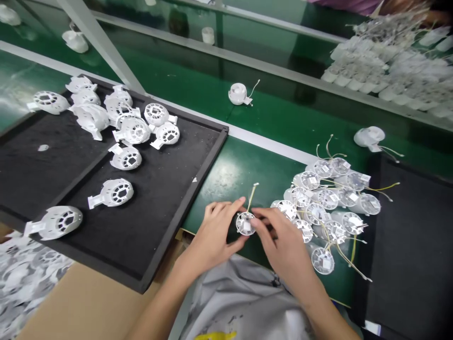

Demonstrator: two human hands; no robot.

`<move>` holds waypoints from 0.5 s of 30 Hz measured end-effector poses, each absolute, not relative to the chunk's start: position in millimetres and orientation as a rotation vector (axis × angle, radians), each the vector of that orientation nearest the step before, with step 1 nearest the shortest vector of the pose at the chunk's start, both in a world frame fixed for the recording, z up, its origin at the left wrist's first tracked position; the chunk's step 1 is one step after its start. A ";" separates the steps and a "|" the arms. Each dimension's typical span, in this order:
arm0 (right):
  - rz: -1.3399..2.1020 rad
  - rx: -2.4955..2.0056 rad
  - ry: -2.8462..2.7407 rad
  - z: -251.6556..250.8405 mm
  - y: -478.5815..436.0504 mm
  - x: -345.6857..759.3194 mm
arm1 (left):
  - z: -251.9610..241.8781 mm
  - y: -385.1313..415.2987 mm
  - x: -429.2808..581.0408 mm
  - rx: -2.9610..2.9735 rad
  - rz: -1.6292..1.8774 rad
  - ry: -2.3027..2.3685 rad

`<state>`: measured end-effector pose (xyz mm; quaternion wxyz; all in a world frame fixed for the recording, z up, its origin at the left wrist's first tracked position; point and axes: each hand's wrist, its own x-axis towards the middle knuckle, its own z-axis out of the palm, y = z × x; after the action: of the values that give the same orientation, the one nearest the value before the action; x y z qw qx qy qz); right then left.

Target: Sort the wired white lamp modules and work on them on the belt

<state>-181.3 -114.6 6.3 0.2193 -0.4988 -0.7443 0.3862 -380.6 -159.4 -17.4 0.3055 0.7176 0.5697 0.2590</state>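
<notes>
Between my two hands, near the front edge of the green bench, is a round white plastic housing [245,224] with a pale square on its face. A yellowish wire rises from its far side. My left hand [220,225] curves around its left side, thumb low and fingers along the far edge. My right hand [279,232] grips it from the right, with the thumb at the rim. Close to my right hand stands a cluster of similar cylindrical housings [327,199], many with loose wires.
Left, a black tray [170,189] carries several white domed shells [120,192]. Beneath it, more white parts [28,274] lie beside cardboard. Single assemblies [238,94] sit on the green surface beyond a pale rail. A black mat [410,245] lies right; stacked parts [389,66] and a person's sleeve [347,5] are behind.
</notes>
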 end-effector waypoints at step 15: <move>0.962 -1.481 -2.414 17.6 -70.0 -212.4 | -27.5 -165.4 -386.0 2.030 0.738 1.388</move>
<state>-212.4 -70.0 17.6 0.0753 -0.4938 -0.8048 0.3206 -386.0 -165.4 -27.5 0.2831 0.7582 0.5186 0.2758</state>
